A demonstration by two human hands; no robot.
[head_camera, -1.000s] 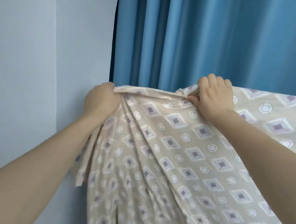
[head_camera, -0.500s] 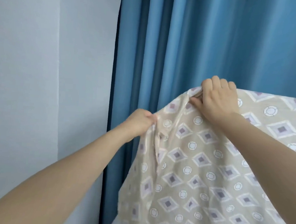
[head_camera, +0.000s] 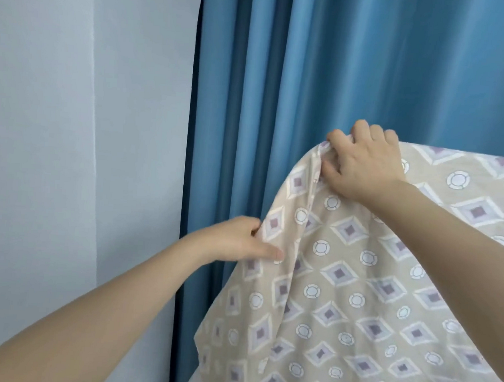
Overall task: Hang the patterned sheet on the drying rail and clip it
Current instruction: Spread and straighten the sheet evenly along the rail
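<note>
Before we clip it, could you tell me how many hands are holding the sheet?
2: the right hand grips its top edge; the left hand pinches the sheet lower left.

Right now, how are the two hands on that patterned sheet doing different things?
The right hand is up at the top fold of the patterned sheet, fingers curled over it and thumb below; the left hand is lower, at the sheet's hanging side edge. The right hand clearly grips bunched cloth, while the left hand holds the edge lightly, thumb laid flat on the front. Both touch the same sheet in front of the blue curtain.

Both hands [head_camera: 363, 165] on patterned sheet [head_camera: 357, 287]
</note>
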